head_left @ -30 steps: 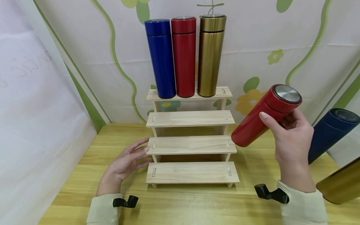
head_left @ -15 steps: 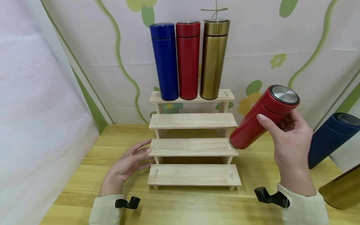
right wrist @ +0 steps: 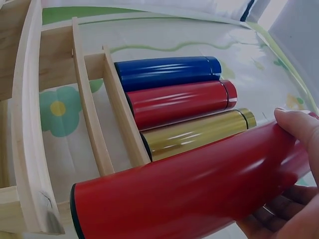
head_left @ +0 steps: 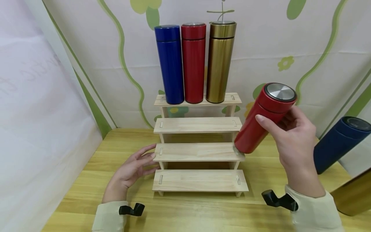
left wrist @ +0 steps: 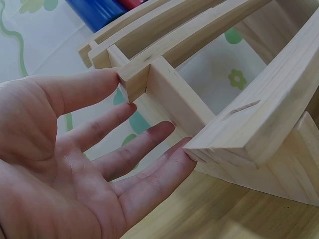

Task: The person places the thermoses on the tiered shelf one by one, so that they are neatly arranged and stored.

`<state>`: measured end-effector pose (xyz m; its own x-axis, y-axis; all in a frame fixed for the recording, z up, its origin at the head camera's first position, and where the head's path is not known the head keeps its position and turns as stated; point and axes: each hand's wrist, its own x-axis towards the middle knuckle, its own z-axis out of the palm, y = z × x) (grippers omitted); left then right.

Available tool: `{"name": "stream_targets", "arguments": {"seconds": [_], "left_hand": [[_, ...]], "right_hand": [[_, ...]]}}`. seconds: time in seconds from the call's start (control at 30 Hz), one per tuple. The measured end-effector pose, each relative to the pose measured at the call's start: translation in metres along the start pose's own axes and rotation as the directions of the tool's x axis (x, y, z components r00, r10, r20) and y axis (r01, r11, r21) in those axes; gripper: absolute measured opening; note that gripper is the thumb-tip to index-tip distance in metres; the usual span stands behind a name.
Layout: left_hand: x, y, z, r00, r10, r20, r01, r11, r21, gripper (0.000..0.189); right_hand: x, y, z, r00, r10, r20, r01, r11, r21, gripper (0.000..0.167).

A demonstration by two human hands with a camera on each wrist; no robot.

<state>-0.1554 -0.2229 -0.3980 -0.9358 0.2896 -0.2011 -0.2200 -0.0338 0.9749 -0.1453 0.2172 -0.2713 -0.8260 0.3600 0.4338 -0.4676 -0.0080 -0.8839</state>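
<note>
Ranges from plain red on the held silver-topped cylindrical bottle [head_left: 253,127], through blue, red and gold on the three shelved cylindrical bottles [head_left: 193,66] and pale grain on the stepped wooden shelf [head_left: 197,151], to green-and-yellow vine-and-flower print on the white cloth backdrop [head_left: 261,38].

Front red bottle [head_left: 255,127]: smooth, glossy coating, bright highlights; lid disc [head_left: 280,92] is brushed silver metal. Tiered shelf [head_left: 200,180]: pale raw-looking wood, matt, fine grain, cut ends a bit rough. On top, blue bottle [head_left: 170,67] and second red bottle [head_left: 193,69]: smooth, glossy. Gold bottle [head_left: 220,69]: brushed metallic sheen. Navy bottle [head_left: 337,146]: matt-looking side. Tabletop [head_left: 200,214]: yellow wood-look planks, smooth, soft shine. Backdrop [head_left: 255,38]: printed sheet, lightly creased, cloth or plastic unclear. Sleeve [head_left: 314,211]: matt cloth. Wrist mount [head_left: 278,200]: black, looks like smooth plastic.
</note>
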Motion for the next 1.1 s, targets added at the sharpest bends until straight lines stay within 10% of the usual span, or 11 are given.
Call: {"name": "stream_targets", "arguments": {"seconds": [1.1], "left_hand": [[0.0,-0.003,0.0,1.0,0.005,0.005,-0.005,1.0,-0.022,0.069]], "right_hand": [[0.009,-0.026,0.025,0.993,0.022,0.112,-0.007,0.991,-0.135,0.056]]}}
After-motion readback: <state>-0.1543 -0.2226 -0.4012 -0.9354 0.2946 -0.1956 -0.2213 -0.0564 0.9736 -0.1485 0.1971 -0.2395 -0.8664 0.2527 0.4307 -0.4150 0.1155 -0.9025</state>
